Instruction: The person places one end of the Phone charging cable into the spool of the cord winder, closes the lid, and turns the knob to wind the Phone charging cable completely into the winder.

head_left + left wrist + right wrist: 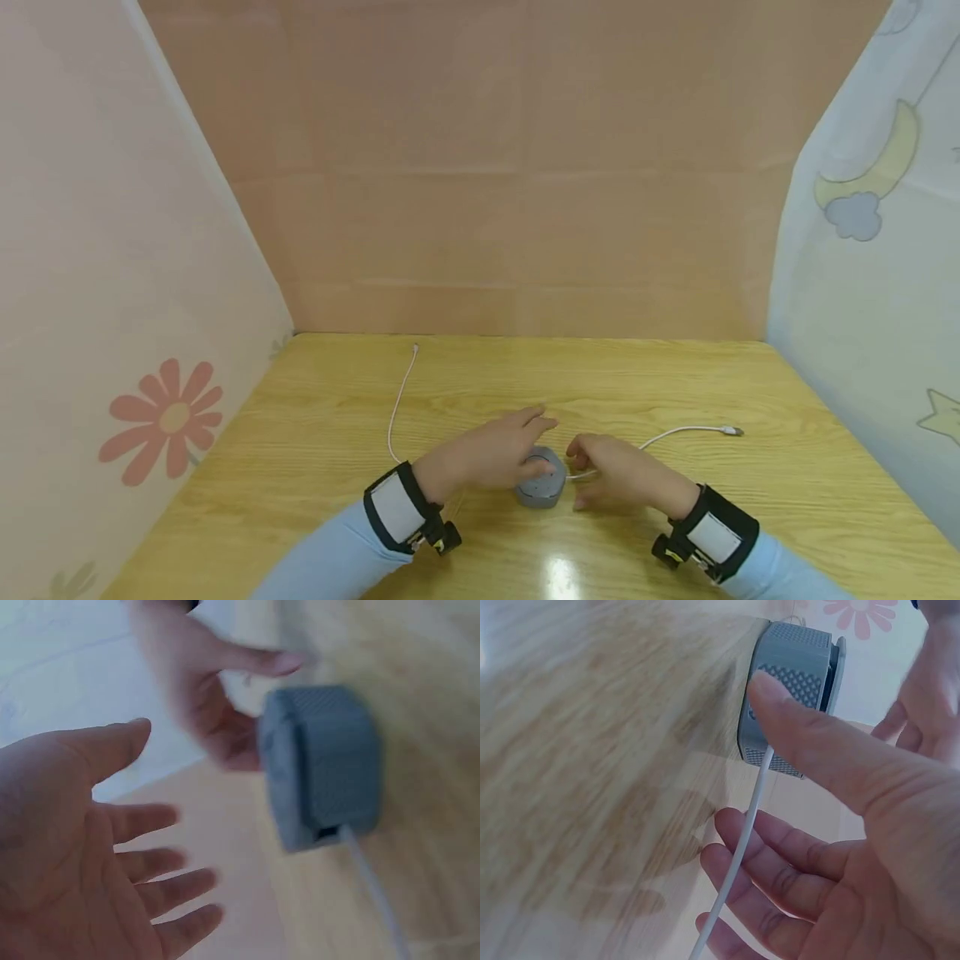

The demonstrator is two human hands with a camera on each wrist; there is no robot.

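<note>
A small round grey case sits on the wooden table, with a white cable running out of it to both sides. My left hand hovers over the case, fingers straight and spread, palm empty. In the left wrist view the case lies beyond that palm, apart from it. My right hand is beside the case on its right. Its thumb touches the case's textured side, and the cable lies loosely across its relaxed fingers.
One cable end trails to the far left of the table; the other ends in a plug on the right. Panels wall the table in: a flower print on the left, cardboard behind, a moon print on the right.
</note>
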